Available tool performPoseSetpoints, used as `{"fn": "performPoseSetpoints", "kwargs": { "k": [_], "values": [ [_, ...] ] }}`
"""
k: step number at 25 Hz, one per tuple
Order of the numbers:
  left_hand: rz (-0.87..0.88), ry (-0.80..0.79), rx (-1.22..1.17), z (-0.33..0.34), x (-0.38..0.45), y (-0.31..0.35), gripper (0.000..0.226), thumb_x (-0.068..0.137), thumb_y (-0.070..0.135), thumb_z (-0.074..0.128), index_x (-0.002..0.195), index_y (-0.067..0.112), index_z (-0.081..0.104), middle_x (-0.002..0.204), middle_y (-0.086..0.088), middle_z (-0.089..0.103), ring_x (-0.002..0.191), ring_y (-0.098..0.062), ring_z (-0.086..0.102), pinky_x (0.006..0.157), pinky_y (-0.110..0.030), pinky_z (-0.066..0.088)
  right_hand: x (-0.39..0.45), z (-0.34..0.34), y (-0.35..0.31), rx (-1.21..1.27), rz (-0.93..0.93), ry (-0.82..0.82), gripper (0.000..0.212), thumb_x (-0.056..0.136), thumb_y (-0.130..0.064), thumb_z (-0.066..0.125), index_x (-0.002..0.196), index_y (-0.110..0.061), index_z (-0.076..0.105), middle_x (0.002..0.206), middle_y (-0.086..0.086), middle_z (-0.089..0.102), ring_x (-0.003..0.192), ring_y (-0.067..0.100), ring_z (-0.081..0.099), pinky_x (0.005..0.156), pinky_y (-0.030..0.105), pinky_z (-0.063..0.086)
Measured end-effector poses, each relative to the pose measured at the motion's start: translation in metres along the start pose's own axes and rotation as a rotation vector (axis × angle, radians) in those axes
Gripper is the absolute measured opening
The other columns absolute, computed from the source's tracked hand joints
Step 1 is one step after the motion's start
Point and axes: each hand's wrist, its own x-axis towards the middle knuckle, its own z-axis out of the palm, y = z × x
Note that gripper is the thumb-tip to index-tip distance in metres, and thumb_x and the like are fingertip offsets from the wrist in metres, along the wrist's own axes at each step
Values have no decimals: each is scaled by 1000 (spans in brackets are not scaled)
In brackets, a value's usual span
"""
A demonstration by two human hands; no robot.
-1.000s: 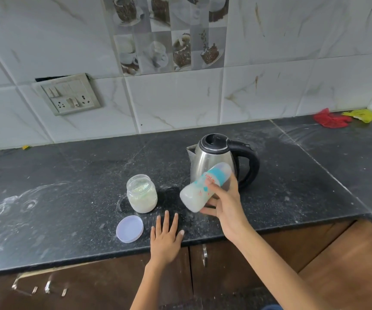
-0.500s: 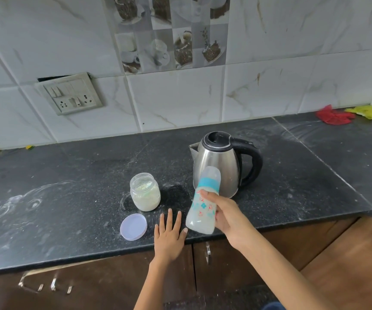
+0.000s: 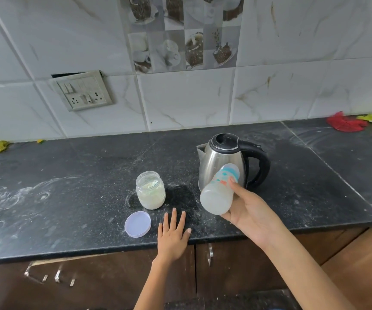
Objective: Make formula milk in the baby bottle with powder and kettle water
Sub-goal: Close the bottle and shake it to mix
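Tilting in the air just in front of the kettle point(image 3: 223, 162), the baby bottle point(image 3: 219, 190) lies in the right hand point(image 3: 250, 211), whose grip is curled round its body, base towards the person, cap end up and away. It looks cloudy with milk, so I judge this to be the shaking. Left of that grip the left hand point(image 3: 173, 233) rests flat and slack on the counter point(image 3: 68, 175). Further left stand the open powder jar point(image 3: 150, 190) and its lid point(image 3: 138, 224). A loose cap could spray milk; a wide swing could knock the kettle.
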Motion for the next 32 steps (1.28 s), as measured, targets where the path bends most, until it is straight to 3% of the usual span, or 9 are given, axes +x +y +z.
{"fn": "performPoseSetpoints", "kwargs": {
  "k": [4,9,12,16,19,22,24,28,32],
  "values": [
    [1,4,4,-1,0,0,57,101,46,21,150,32,-4,159,1,-14,146,-25,-16,119,-42,-5,-1,2,-3,-119,-72,105,56,66,-26,75,119,-17,59,98,6,69,87,20,68,70,36,57],
    [-4,2,6,-1,0,0,57,100,46,22,150,32,-4,159,1,-14,146,-25,-16,119,-43,-5,-4,2,-8,-17,-64,-1,48,81,-17,61,128,-18,51,102,15,72,106,32,65,88,45,54],
    [-2,-5,7,-1,0,0,57,101,46,21,150,32,-4,159,1,-15,146,-25,-16,119,-43,-4,-2,1,-10,33,-26,-44,51,83,-16,58,133,-15,46,114,18,67,107,36,66,82,48,57],
    [-4,-5,10,-2,-1,1,58,101,46,21,150,32,-4,159,1,-15,146,-25,-15,119,-43,-4,4,3,-12,-17,-32,36,57,75,-18,66,130,-17,48,119,17,64,88,31,74,62,53,61],
    [-3,-1,12,-1,-1,1,58,101,46,22,150,32,-4,159,1,-15,146,-25,-15,119,-43,-4,9,3,-7,-83,-154,96,80,69,-15,72,138,-32,35,129,14,56,95,34,70,61,54,60],
    [-15,-6,33,-1,0,1,57,101,45,22,150,30,-1,160,1,-13,147,-25,-14,119,-42,-3,2,5,23,-285,-178,41,95,64,-11,77,136,-48,28,125,8,55,104,36,66,65,60,58],
    [-19,-15,32,0,0,1,57,101,45,23,151,30,0,160,0,-12,147,-25,-14,119,-42,-4,1,7,31,-396,-200,-4,99,64,-9,79,136,-49,25,123,7,56,106,32,65,66,63,57],
    [-12,2,11,-2,0,2,58,100,46,22,150,31,-3,159,1,-14,147,-24,-15,118,-42,-4,20,5,20,-202,-328,128,91,77,2,72,137,-45,24,127,5,49,109,33,61,65,62,57],
    [-28,-1,9,-2,-3,2,58,101,40,26,150,26,-2,160,0,-9,147,-25,-13,118,-41,-5,9,8,43,-419,-238,-6,96,74,5,75,136,-45,22,119,3,59,105,26,65,68,62,57]
  ]
}}
